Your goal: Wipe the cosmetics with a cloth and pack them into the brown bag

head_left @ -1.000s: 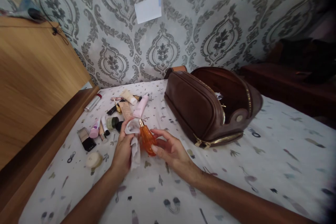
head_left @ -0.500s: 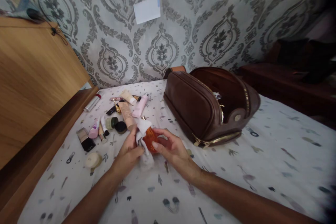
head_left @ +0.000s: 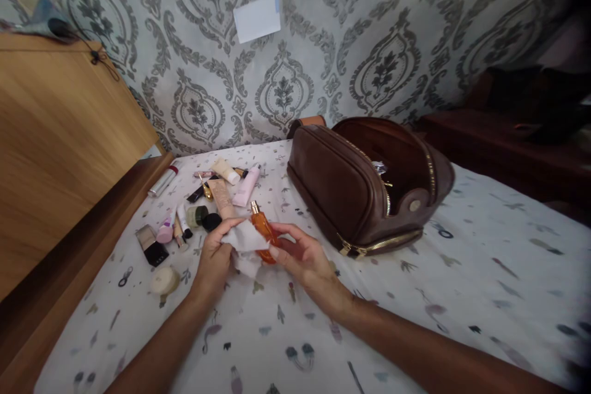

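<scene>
An amber glass perfume bottle (head_left: 261, 225) with a gold spray neck is tilted up in my right hand (head_left: 307, 265), whose fingers and thumb close on its lower right side. My left hand (head_left: 215, 258) pinches a white wipe (head_left: 245, 239), which lies across the front of the bottle and hangs below it. Part of the bottle is hidden by the wipe. Just beyond my left hand lie a black round jar (head_left: 212, 221), a green jar (head_left: 197, 217) and a beige tube (head_left: 221, 197).
An open brown toiletry bag (head_left: 337, 184) with gold zips stands on the right of the patterned sheet (head_left: 277, 345). Several cosmetics lie at left, among them a pink tube (head_left: 248, 186), a compact (head_left: 151, 245) and a cream jar (head_left: 164, 281). A wooden cabinet (head_left: 64, 135) borders the left.
My left hand has drawn left with the wipe, so the bottle's gold neck and shoulder now show. The right hand keeps its hold in nearly the same place.
</scene>
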The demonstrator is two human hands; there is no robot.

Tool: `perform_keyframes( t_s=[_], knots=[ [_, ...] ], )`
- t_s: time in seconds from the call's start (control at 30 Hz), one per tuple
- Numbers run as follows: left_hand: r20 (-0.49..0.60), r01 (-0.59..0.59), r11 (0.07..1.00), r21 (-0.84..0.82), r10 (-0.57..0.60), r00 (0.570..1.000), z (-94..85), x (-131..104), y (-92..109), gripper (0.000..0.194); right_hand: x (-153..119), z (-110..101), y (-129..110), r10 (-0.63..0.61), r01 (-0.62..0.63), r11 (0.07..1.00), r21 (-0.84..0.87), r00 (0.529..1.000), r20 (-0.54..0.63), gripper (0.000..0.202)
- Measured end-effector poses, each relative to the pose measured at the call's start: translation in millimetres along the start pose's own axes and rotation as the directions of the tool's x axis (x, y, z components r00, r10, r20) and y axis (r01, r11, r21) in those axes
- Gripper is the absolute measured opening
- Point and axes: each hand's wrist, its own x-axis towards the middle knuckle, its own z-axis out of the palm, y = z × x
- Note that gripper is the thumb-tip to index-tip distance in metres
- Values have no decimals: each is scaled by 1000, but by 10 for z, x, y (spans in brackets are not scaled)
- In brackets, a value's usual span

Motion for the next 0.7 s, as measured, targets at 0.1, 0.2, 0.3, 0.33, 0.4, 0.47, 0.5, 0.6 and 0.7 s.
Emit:
perform_keyframes(
  t_s=[0.1, 0.2, 0.3, 0.33, 0.4, 0.47, 0.5, 0.6, 0.7],
  knots=[
    [-46, 20, 1000, -17, -21, 999, -45, 17, -19, 52, 6, -6, -7, -38, 38, 999, -19, 999, -8, 46],
    [-17, -10, 1000, 7, 10, 1000, -53, 9, -29, 57, 13, -6, 9, -48, 49, 997, -56, 999, 26, 43],
    [92, -27, 999, -46, 32, 995, 1, -34, 0, 63, 31, -14, 41, -73, 76, 993, -93, 997, 31, 41],
    [138, -30, 994, -108, 45, 989, 28, -51, 18, 64, 40, -20, 51, -79, 81, 992, -93, 997, 18, 41],
    [201, -18, 966, -257, 71, 977, 84, -78, 59, 63, 58, -36, 62, -77, 75, 994, -73, 997, -24, 41],
    [201, 19, 935, -355, 57, 978, 127, -90, 96, 56, 71, -50, 63, -53, 51, 997, -53, 997, -56, 42],
    [183, 27, 928, -371, 45, 982, 139, -89, 110, 52, 75, -55, 60, -42, 39, 998, -48, 997, -65, 43],
    [157, -6, 950, -313, 58, 986, 138, -70, 116, 46, 78, -57, 56, -28, 24, 998, -57, 997, -67, 43],
    [151, -41, 977, -208, 74, 986, 104, -35, 66, 45, 77, -52, 71, -51, 46, 994, -98, 997, -50, 41]
  ],
)
